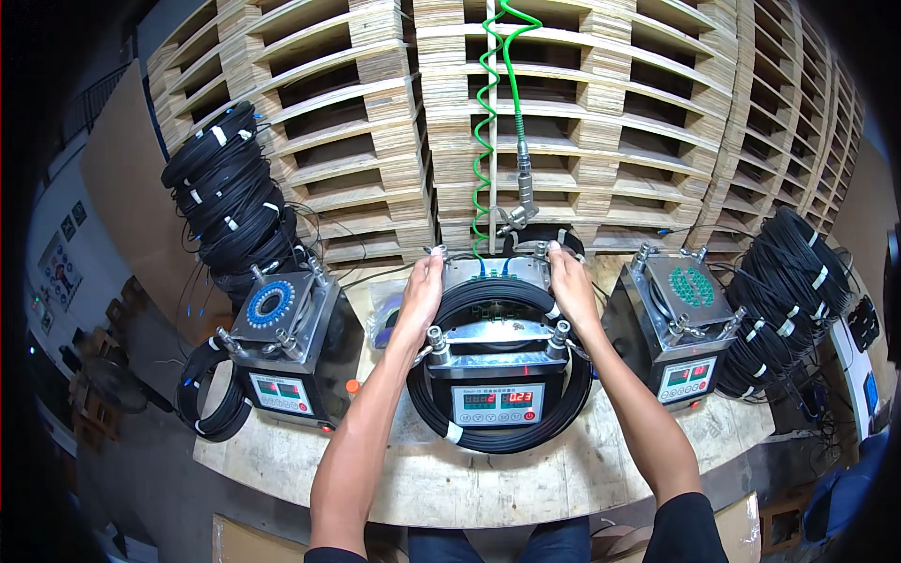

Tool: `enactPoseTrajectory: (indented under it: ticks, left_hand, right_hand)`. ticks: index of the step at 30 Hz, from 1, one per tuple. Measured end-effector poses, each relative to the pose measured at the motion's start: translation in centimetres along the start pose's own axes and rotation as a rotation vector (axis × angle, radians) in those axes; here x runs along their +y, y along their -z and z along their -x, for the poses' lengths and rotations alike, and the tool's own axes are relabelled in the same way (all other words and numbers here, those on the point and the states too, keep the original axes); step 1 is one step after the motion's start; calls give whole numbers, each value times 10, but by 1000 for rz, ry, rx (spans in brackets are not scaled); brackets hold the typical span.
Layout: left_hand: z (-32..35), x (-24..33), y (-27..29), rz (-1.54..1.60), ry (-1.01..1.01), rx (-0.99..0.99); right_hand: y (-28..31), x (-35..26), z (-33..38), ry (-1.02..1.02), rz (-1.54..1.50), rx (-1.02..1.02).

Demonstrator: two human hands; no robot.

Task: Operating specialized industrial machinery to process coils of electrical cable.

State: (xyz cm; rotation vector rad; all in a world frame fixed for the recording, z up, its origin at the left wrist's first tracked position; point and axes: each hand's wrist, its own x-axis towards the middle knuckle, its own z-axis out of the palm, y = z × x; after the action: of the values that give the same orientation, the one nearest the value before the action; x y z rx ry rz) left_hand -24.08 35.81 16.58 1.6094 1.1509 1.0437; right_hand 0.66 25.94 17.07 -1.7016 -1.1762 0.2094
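Cable coil point(497, 433) (top hidden) under both hands point(419, 293).

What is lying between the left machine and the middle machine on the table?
In the head view, the left forearm crosses that gap. Behind it lies a clear plastic bag, and a small orange cap sits near the left machine.

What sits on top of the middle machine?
A black cable coil loops around the middle machine; both hands, left hand and right hand, press its far side. The top under them is covered.

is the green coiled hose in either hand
No, the green coiled hose hangs above; left hand and right hand grip the black cable coil.
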Motion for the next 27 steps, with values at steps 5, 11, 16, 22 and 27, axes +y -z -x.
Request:
enactPoseTrajectory:
  ticks: [5,11,16,22,27]
  left_hand:
    - [10,16,-4,55,52,12]
    - [12,17,3,102,94,53]
    - [21,32,-1,83,67,28]
    - [20,30,1,41,33,-1]
    - [15,25,0,33,46,-22]
  right_hand:
    - [-3,18,-8,49,-66,-32]
    - [-1,-1,1,-108,-310,-64]
    - [3,0,3,-122,-314,43]
    - [9,-6,3,-139,-223,-39]
    - [5,10,-7,-92,-215,-89]
